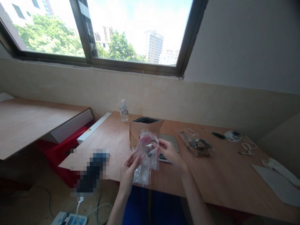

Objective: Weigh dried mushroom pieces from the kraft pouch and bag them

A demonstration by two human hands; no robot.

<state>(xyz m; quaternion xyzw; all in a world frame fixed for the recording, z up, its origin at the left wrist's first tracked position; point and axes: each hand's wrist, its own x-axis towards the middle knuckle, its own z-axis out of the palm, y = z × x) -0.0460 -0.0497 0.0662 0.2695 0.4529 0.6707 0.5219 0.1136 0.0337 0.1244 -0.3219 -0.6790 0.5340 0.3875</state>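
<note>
Between my two hands is a clear zip bag [150, 153] with a red seal line and small dark parts inside. My left hand [131, 164] pinches its left side, and my right hand [167, 150] grips its right edge. Below it, another clear zip bag [142, 175] lies at the table's front edge. Just behind stands a brown paper pouch [134, 132], its top gaping and its inside dark. A flat scale-like device [173, 143] with a pale top lies partly hidden behind my right hand.
To the right lie a zip bag of brown and dark parts [199, 145], a screwdriver [217, 135], a white round device [233, 136] and a white cable [248, 149]. A water bottle [124, 111] stands at the back. A power strip [70, 218] is at lower left.
</note>
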